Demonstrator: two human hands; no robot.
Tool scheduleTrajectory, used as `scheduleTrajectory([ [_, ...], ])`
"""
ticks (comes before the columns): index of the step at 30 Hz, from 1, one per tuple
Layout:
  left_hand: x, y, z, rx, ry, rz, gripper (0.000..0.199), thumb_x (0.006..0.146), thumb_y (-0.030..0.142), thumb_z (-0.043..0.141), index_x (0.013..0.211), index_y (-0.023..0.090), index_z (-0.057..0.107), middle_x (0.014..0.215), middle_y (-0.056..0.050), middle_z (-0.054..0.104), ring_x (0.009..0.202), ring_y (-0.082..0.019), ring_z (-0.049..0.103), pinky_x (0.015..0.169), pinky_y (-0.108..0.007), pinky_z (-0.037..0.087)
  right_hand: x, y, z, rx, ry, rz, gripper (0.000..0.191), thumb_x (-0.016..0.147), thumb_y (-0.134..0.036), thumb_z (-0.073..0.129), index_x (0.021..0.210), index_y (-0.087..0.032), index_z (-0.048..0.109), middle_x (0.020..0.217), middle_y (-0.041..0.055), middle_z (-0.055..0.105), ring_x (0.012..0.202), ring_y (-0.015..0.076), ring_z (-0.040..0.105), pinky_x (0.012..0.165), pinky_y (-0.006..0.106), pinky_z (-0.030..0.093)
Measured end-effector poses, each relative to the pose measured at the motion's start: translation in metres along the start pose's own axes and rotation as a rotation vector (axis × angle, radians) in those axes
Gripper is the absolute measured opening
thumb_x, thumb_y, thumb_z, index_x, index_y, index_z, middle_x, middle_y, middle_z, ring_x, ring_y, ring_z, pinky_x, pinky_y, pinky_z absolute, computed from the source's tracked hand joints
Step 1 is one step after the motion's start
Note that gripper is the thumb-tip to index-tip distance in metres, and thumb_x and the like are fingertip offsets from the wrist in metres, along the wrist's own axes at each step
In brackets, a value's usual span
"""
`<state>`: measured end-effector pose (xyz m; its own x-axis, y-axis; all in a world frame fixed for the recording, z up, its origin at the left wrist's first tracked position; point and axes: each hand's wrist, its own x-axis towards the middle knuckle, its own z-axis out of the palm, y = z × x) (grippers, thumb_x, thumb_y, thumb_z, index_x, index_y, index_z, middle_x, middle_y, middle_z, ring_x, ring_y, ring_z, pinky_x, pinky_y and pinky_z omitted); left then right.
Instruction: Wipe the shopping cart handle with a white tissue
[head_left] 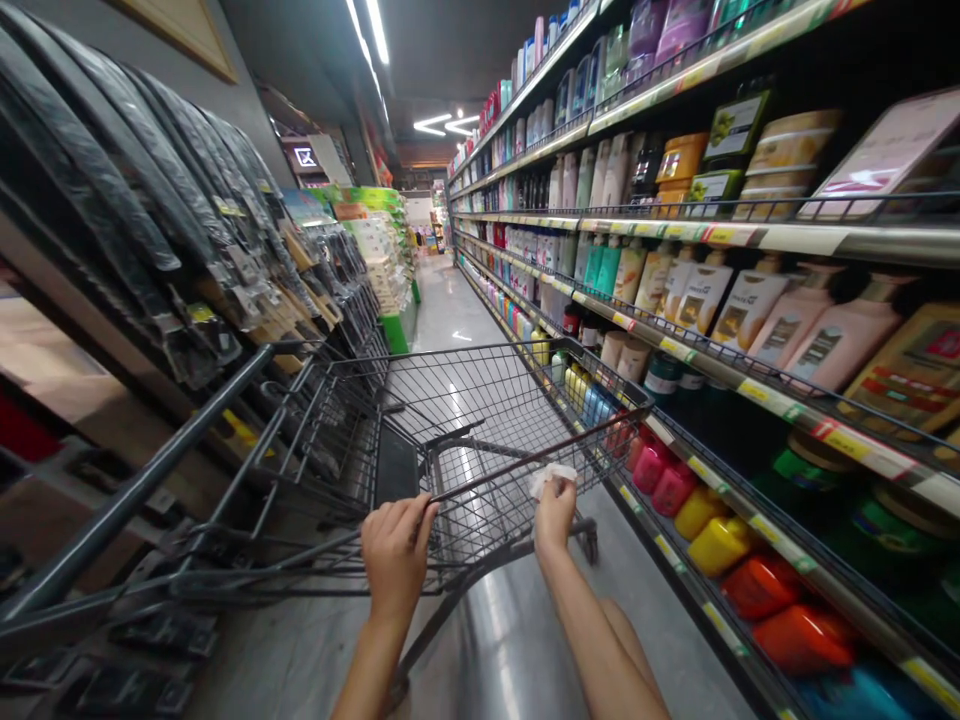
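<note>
A dark wire shopping cart [480,380] stands in front of me, and its basket looks empty. My left hand [394,545] is wrapped round the left part of its push handle [517,462]. Just below the right part of that bar is my right hand [555,510], with its fingers closed on a crumpled white tissue [553,478]. The tissue is close to the handle; I cannot tell whether it touches it.
Shelves [750,400] of shampoo bottles and jars run along the right, close to the cart. Left of me are a grey metal rail [150,480] and racked plastic-wrapped goods [135,180]. Stacked packs [375,250] line the aisle floor [442,300] ahead.
</note>
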<state>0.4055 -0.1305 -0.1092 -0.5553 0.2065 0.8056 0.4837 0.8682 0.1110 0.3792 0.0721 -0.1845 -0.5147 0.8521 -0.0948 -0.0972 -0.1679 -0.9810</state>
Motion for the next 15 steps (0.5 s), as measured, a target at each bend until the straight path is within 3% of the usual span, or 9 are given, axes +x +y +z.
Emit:
scheduleTrajectory([
  [7, -0.002, 0.003, -0.001, -0.003, -0.031, -0.042, 0.016, 0.088, 0.03, 0.054, 0.09, 0.019, 0.065, 0.077, -0.001, 0.068, 0.072, -0.016, 0.056, 0.071, -0.03, 0.037, -0.027, -0.001, 0.017, 0.15, -0.131, 0.067, 0.015, 0.063, -0.026, 0.052, 0.077, -0.02, 0.051, 0.064, -0.0042, 0.055, 0.057, 0.0127, 0.053, 0.054, 0.023, 0.043],
  [15, -0.002, 0.005, -0.001, -0.021, -0.028, -0.056, 0.014, 0.088, 0.028, 0.054, 0.09, 0.019, 0.065, 0.077, -0.001, 0.068, 0.072, -0.017, 0.055, 0.071, -0.03, 0.037, -0.056, -0.032, 0.013, 0.204, -0.242, 0.028, 0.026, 0.063, -0.024, 0.058, 0.088, -0.017, 0.056, 0.078, -0.0001, 0.063, 0.066, 0.0135, 0.058, 0.063, 0.025, 0.046],
])
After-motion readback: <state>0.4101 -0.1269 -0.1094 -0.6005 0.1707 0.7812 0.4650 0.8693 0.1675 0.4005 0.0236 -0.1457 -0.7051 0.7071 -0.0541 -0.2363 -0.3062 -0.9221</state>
